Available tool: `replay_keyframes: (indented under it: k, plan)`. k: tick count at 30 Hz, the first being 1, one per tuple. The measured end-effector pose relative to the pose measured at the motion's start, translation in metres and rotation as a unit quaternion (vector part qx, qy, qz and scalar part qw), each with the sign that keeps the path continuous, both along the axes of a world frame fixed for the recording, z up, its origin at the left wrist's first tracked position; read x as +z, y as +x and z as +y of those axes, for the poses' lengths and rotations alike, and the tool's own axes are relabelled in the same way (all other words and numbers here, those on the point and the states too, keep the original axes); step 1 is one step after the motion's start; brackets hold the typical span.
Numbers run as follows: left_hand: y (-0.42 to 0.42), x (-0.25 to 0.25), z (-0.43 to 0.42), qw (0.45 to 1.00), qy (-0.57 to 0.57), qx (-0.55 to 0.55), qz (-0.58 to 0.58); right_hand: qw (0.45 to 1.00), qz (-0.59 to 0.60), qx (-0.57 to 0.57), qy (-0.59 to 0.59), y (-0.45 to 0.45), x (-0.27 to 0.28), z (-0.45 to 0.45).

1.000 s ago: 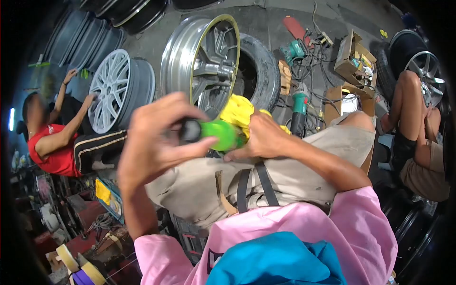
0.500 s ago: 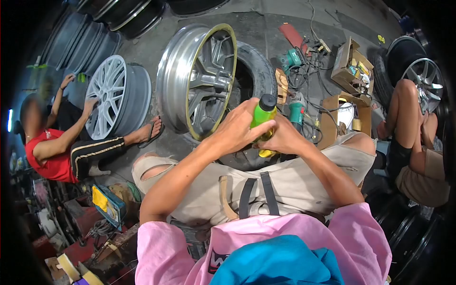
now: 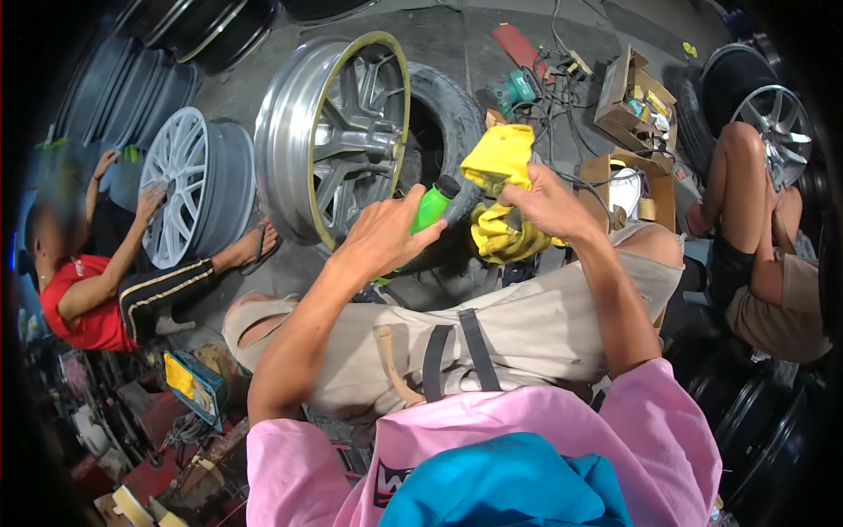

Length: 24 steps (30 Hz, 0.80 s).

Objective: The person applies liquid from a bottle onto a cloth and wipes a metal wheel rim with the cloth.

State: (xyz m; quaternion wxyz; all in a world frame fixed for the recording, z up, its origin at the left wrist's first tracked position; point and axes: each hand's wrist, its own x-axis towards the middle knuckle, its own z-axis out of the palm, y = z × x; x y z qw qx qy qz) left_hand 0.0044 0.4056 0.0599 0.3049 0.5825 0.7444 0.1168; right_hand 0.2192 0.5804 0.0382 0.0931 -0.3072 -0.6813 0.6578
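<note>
A: In the head view, what does the left hand (image 3: pixel 382 235) have?

B: A smooth, rounded green bottle (image 3: pixel 428 211), with fingers and thumb curled around it. It tilts, its black cap (image 3: pixel 448 186) pointing up and to the right.

A: And the right hand (image 3: pixel 553 206)?

B: Closed on a limp yellow cloth (image 3: pixel 500 158), crumpled into soft folds above and below the grip. Cloth and bottle are apart, both beyond the beige trousers (image 3: pixel 536 329).

A: What stands past them?

B: An upright polished metal wheel (image 3: pixel 294 140), with a shiny stepped barrel, thick spokes and a yellowish edge. A dull, scuffed tyre (image 3: pixel 464 132) lies just beside it. Farther right are 2 cardboard boxes (image 3: pixel 615 130).

A: At the left?

B: A person (image 3: pixel 88 299) in red touches a white wheel (image 3: pixel 230 184) with slender, branching spokes.
</note>
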Motion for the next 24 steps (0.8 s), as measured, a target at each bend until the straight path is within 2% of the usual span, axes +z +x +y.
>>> replay_keyframes:
  k: [2,8,17,20,24]
  plan:
    - [-0.001,0.002,0.001,0.999,0.008,-0.023,0.037,0.999,-0.027,0.023,-0.021,-0.001,0.001,-0.002]
    - [-0.005,-0.005,-0.004,0.999,-0.003,-0.019,0.042,0.997,-0.014,0.042,-0.055,-0.006,0.004,-0.008]
    - [-0.006,0.008,-0.004,0.997,-0.06,-0.026,0.043,0.995,-0.054,0.077,-0.04,-0.009,-0.015,-0.008]
    - [-0.006,0.017,-0.002,0.994,-0.106,-0.015,0.022,0.993,-0.069,0.073,-0.054,-0.01,-0.018,-0.007]
    - [-0.009,0.016,-0.008,0.996,-0.088,-0.017,0.008,0.993,-0.04,0.044,-0.101,-0.013,-0.014,-0.013]
